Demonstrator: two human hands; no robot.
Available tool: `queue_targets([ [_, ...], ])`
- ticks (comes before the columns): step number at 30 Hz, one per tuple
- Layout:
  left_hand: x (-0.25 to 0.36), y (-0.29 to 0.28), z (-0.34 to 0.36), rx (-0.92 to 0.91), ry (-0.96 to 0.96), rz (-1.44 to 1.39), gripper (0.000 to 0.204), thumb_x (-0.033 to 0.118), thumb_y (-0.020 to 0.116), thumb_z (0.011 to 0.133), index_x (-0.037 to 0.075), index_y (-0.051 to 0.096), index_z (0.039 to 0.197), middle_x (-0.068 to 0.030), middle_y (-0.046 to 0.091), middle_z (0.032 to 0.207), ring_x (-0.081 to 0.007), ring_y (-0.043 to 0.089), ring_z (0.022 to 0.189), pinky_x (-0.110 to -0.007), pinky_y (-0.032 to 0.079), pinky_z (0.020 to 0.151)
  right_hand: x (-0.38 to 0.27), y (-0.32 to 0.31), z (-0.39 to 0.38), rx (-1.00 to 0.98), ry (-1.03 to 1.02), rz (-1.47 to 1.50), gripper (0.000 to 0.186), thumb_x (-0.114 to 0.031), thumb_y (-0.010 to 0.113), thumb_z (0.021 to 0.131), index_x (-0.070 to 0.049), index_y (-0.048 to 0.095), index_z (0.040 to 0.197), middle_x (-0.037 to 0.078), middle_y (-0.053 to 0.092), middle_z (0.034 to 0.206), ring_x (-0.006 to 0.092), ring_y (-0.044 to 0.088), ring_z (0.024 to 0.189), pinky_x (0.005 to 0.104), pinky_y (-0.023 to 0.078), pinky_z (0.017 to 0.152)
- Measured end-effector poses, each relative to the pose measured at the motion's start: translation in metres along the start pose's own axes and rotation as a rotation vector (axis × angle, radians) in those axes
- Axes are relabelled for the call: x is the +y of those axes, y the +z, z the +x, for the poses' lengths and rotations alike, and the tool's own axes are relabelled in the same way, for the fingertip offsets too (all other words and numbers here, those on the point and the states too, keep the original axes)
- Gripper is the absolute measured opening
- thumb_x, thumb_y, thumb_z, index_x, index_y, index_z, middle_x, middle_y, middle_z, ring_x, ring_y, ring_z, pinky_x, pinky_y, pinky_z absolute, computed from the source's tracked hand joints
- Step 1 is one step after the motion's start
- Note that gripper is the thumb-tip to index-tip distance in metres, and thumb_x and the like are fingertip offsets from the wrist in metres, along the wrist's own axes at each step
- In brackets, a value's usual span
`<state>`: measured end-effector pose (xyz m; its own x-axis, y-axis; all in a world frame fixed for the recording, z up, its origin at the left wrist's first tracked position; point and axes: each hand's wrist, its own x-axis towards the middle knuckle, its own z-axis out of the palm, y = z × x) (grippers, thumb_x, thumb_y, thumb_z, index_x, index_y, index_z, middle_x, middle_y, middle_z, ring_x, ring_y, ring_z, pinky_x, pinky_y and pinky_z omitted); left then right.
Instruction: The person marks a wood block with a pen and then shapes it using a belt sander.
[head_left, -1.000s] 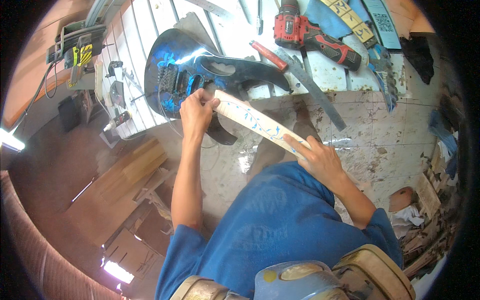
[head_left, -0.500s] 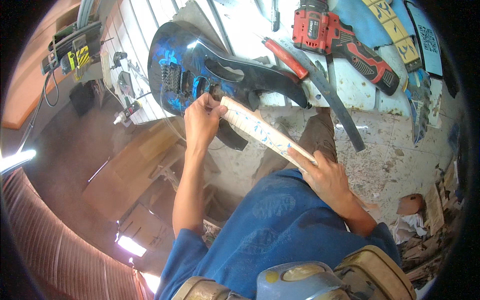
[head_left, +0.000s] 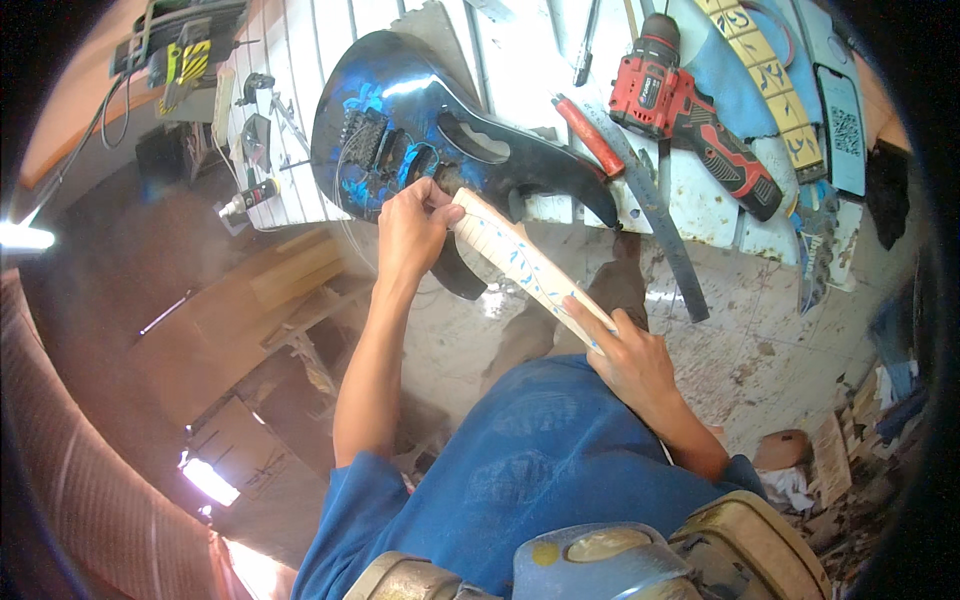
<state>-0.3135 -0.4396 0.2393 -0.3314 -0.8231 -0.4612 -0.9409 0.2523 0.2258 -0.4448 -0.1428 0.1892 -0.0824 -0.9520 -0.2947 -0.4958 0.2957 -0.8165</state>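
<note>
White slatted table (head_left: 530,85), far | black-and-blue guitar body (head_left: 405,105) at its near edge, left | pale blue-vined guitar neck (head_left: 525,265), just nearer | red-black drill (head_left: 690,125), far right | right hand (head_left: 632,362) gripping neck's near right part | left hand (head_left: 410,230) pinching its far left end

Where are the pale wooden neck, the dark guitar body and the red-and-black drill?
Pale wooden neck (head_left: 522,264): head view, face between the hands.
Dark guitar body (head_left: 422,122): head view, glossy top.
Red-and-black drill (head_left: 690,116): head view, upper handle.
</note>
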Motion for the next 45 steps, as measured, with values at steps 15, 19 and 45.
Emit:
queue_targets([
  [15,-0.058,0.034,-0.055,0.291,0.269,-0.571,0.036,0.028,0.064,0.100,0.001,0.068,0.124,-0.0208,0.071,0.118,-0.0280,0.071,0.106,-0.036,0.053,0.091,0.048,0.058,0.017,0.324,-0.243,-0.088,0.089,-0.011,0.071,0.068,-0.030,0.047,0.153,0.011,0.058,0.083,0.0310,0.063,0.064,0.0439,0.056,0.060],
  [19,-0.074,0.052,-0.110,0.451,0.263,-0.936,0.045,0.034,0.061,0.103,-0.002,0.063,0.131,-0.0167,0.070,0.125,-0.0224,0.068,0.111,-0.033,0.052,0.095,0.051,0.063,0.020,0.342,-0.388,0.104,0.097,-0.013,0.067,0.063,-0.025,0.044,0.156,0.011,0.059,0.085,0.0256,0.062,0.066,0.0384,0.054,0.061],
  [45,-0.364,0.229,-0.695,1.553,-0.197,-1.723,0.056,0.012,0.077,0.091,-0.007,0.053,0.138,-0.0123,0.066,0.124,-0.0169,0.065,0.107,-0.029,0.055,0.090,-0.242,0.400,-0.206,-1.481,-0.051,0.300,0.055,-0.033,0.065,0.072,0.000,0.061,0.116,0.015,0.067,0.094,0.0146,0.055,0.071,0.0297,0.048,0.068],
])
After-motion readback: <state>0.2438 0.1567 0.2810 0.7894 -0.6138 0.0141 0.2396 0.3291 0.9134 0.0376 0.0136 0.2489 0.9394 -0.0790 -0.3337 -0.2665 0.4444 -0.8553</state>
